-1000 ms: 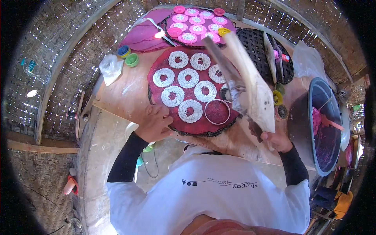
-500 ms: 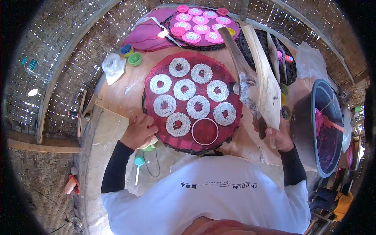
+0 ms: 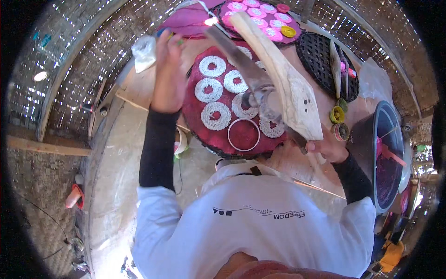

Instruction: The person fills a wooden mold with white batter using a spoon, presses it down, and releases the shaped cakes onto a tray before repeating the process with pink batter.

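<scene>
My right hand (image 3: 329, 145) grips the near end of a wooden hand press (image 3: 290, 88), two long levers joined around a metal cylinder. The press is tilted over a round tray covered with dark red cloth (image 3: 222, 142). White rings of fine strands (image 3: 206, 122) lie on the cloth, some hidden under the press. A thin white hoop (image 3: 228, 135) lies flat at the tray's near side. My left hand (image 3: 168, 76) is raised left of the tray, fingers stretched away from me and slightly blurred. Its fingertips are by small blue and green bowls, mostly hidden behind them.
At the back stands another tray with pink-and-white rounds (image 3: 272, 33) and a yellow bowl (image 3: 288, 31). A black woven tray (image 3: 318, 58) leans at back right. More small bowls (image 3: 337, 114) sit near a large grey tub (image 3: 377, 153). A plastic bag (image 3: 144, 52) lies at left.
My left hand has left the tray's near left edge and reached away to the small bowls. The press has swung left over the tray, still in my right hand. The view has shifted.
</scene>
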Demonstrator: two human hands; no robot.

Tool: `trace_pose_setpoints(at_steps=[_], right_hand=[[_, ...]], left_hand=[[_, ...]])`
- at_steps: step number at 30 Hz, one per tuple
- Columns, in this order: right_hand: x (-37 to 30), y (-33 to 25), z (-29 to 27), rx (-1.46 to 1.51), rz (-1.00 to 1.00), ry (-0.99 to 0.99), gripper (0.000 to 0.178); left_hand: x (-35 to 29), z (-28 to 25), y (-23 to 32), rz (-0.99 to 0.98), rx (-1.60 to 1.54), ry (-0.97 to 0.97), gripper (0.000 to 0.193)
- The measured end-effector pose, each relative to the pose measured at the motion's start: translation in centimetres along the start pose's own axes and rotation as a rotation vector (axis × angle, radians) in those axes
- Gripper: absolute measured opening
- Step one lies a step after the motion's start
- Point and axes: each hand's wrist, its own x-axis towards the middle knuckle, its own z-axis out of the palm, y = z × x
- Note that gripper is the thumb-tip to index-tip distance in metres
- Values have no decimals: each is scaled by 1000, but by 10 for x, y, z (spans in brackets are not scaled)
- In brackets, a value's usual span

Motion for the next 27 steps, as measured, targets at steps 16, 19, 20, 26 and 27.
trace_pose_setpoints(at_steps=[16,19,20,26,27], right_hand=[[33,-22,-11,-202,393,-408,68],[42,-12,-12,-272,410,-391,69],[45,-9,-12,-272,413,-392,69],[48,-5,-6,-313,384,-363,66],[45,-9,-8,-276,455,-358,65]], left_hand=[[-28,5,-43,-171,-1267,-494,50],[-30,-2,-55,-150,-1441,-604,55],[-30,-6,-58,-150,-1442,-602,55],[-40,-15,-60,-235,-1370,-444,42],[-45,-12,-60,-278,-1347,-342,41]])
